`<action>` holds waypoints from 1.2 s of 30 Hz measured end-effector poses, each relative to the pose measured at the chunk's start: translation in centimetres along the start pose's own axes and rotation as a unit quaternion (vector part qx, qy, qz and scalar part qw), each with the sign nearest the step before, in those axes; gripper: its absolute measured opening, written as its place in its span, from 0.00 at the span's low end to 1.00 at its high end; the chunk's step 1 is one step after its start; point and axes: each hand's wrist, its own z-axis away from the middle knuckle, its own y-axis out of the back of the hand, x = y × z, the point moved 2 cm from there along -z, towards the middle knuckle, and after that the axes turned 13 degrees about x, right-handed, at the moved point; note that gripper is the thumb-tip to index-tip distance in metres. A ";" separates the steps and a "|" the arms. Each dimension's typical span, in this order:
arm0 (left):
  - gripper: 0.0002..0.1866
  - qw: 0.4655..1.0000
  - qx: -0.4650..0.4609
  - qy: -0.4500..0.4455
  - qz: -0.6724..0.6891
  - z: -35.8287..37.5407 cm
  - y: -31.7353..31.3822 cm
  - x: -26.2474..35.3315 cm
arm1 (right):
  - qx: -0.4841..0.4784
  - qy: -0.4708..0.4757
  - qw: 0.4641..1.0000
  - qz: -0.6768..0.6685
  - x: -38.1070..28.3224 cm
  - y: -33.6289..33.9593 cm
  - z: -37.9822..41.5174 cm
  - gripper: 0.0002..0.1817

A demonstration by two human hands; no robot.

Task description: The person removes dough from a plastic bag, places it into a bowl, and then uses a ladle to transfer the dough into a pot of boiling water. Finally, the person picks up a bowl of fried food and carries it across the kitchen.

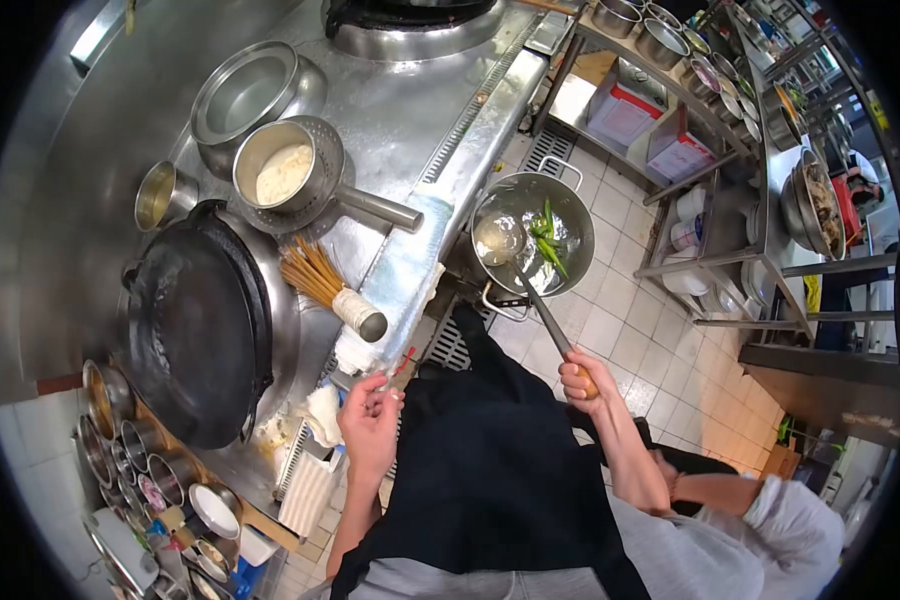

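My right hand [582,380] is closed round the wooden handle of a long ladle [542,310]. The ladle's bowl rests inside a metal pot [582,215] that has two wire handles. Green peppers [547,240] lie in the same pot, right of the ladle's bowl. My left hand [372,415] is raised near the counter's edge, its fingertips pinched together by a small red thing [405,360]; whether they grip it is unclear. A bamboo brush [328,285] with a wrapped handle lies on the counter above my left hand.
A black wok [200,335] sits on the left, with a long-handled pan [280,165] and a round pot [245,95] beyond it. Metal containers [140,440] crowd the lower left. Shelving [715,300] stands at right. Another person's arm [715,490] reaches in at lower right.
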 end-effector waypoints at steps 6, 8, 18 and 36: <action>0.09 1.000 -0.025 0.013 -0.001 -0.8 -1.2 -0.2 | -0.035 0.019 0.995 -0.090 1.8 -0.4 5.7 0.05; 0.09 0.999 -0.033 0.009 0.003 -1.2 -1.9 0.0 | -0.054 0.027 0.989 -0.134 2.1 -0.1 7.0 0.13; 0.11 0.998 -0.060 0.002 0.022 -2.4 -3.7 0.5 | -0.108 0.125 0.986 -0.034 -0.6 -7.0 13.5 0.28; 0.10 0.987 0.132 0.028 0.085 -0.2 -0.9 -0.7 | -0.247 -0.148 0.951 0.114 -2.0 -30.9 7.6 0.30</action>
